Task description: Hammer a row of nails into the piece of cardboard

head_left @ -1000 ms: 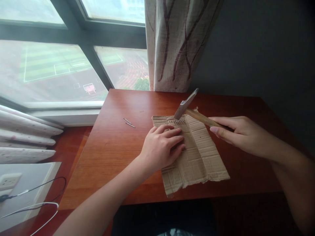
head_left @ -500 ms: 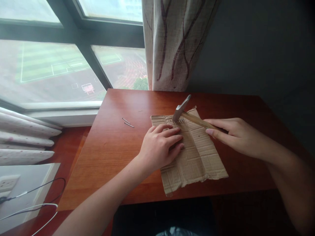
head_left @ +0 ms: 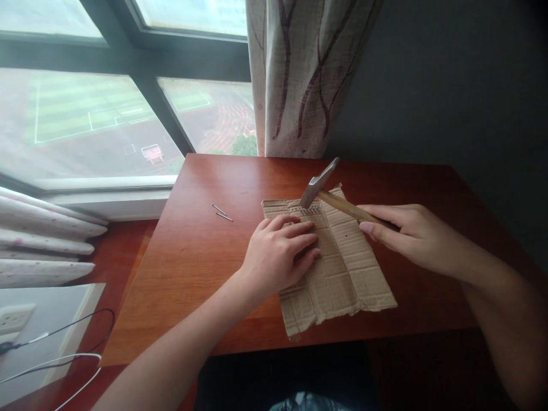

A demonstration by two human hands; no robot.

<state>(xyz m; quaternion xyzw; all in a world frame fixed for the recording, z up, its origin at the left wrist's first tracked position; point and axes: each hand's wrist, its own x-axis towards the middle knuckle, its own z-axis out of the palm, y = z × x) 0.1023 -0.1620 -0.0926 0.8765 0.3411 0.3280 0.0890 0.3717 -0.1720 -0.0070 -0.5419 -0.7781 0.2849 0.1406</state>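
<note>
Far to the left of the left grip hangs one pale curtain (head_left: 47,245), the first of two; below it are one wall outlet (head_left: 16,318) and trailing cables (head_left: 81,355), at least one dark and one white. Beyond the left grip, ahead and to its left, a window (head_left: 132,57) shows four panes, with a striped green sports field (head_left: 94,108) far below.

On a reddish-brown wooden desk (head_left: 188,274), two loose nails (head_left: 224,217) lie close together, ahead of the left grip and to its left. The left grip (head_left: 279,254) is open, palm down, its fingers spread and slightly bent, resting on one torn, creased piece of cardboard (head_left: 334,279). The cardboard reaches out from under it, mostly to its right. Just ahead of its fingertips is a row of small nails (head_left: 314,208) along the cardboard's far part, too tiny to count. Further ahead hangs the second curtain (head_left: 308,85), with dark branching lines.

To the right, the right grip (head_left: 398,228) is closed around the wooden handle of one hammer (head_left: 338,203). The metal head is ahead and to the left of that grip, tilted above the nail row; contact cannot be told. Compared with half a second ago, the head sits slightly higher, while the left grip and loose nails have kept their places.
</note>
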